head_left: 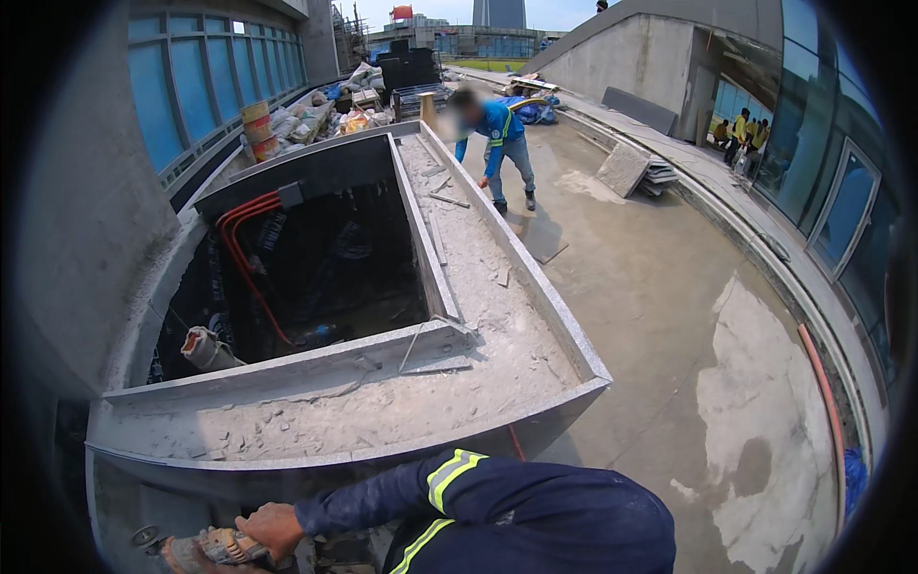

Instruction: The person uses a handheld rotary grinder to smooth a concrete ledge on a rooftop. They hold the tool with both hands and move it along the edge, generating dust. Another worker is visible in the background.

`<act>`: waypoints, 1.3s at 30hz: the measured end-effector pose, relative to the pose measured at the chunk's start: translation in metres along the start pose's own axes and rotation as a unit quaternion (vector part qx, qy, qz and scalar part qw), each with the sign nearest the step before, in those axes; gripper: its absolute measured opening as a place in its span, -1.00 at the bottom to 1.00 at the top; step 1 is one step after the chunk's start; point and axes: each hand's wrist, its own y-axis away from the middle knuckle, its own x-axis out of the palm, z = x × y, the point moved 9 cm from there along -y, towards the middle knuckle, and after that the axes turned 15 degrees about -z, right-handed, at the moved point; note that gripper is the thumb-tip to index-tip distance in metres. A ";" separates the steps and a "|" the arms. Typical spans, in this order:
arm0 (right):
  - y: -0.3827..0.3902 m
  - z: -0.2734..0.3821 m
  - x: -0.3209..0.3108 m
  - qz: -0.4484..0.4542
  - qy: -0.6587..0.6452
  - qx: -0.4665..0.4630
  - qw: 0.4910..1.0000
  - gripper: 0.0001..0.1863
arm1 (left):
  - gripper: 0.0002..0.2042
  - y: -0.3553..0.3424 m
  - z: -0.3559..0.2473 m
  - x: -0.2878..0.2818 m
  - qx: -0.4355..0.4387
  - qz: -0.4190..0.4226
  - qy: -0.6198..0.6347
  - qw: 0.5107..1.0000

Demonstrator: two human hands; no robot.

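At the lower left, my right hand [274, 529] is closed around the rear body of an angle grinder [228, 546], its dark blue sleeve with a reflective band reaching across from the right. A small round disc [145, 536] sits at the grinder's far-left end. My left hand [215, 564] shows only partly at the lower edge, wrapped against the grinder's front; most of it is cut off. Just beyond the hands stands the outer wall of a stone-clad planter [335, 466], its trough [316, 421] strewn with dust and chips.
A co-worker [497, 139] in a blue shirt bends over the planter's far side. Inside the planter frame lies a dark pit [335, 258] with red conduits [234, 225]. Stone slabs [626, 170] lean at right; buckets [258, 129] and sacks stand at far left. A glazed wall [841, 191] curves along the right.
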 end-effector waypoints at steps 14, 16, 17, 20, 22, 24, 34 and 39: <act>0.004 0.020 -0.004 -0.102 0.102 -0.122 0.982 -0.42 | -0.55 -0.025 0.011 -0.002 -0.012 0.023 -0.013 1.000; 0.002 0.017 0.002 -0.081 0.097 -0.136 0.983 -0.45 | -0.52 -0.023 0.012 -0.001 -0.016 0.021 -0.025 0.999; 0.000 0.019 0.003 -0.071 0.095 -0.145 0.982 -0.46 | -0.50 -0.024 0.012 -0.003 -0.018 0.021 -0.028 0.999; 0.003 0.026 0.002 -0.033 0.109 -0.133 0.985 -0.45 | -0.47 -0.026 0.011 -0.010 -0.020 0.018 -0.026 0.999; 0.004 0.024 -0.002 -0.036 0.106 -0.111 0.988 -0.41 | -0.47 -0.029 0.011 -0.011 -0.022 0.021 -0.021 0.999; 0.006 0.026 -0.006 -0.043 0.097 -0.093 0.990 -0.39 | -0.47 -0.032 0.011 -0.012 -0.024 0.025 -0.017 0.999; 0.003 0.023 0.005 -0.021 0.068 -0.071 0.995 -0.39 | -0.49 -0.049 0.013 -0.018 -0.015 0.030 -0.001 0.999; 0.003 0.014 0.010 0.035 -0.005 -0.048 0.998 -0.33 | -0.50 -0.016 0.008 -0.012 -0.034 0.016 -0.011 0.999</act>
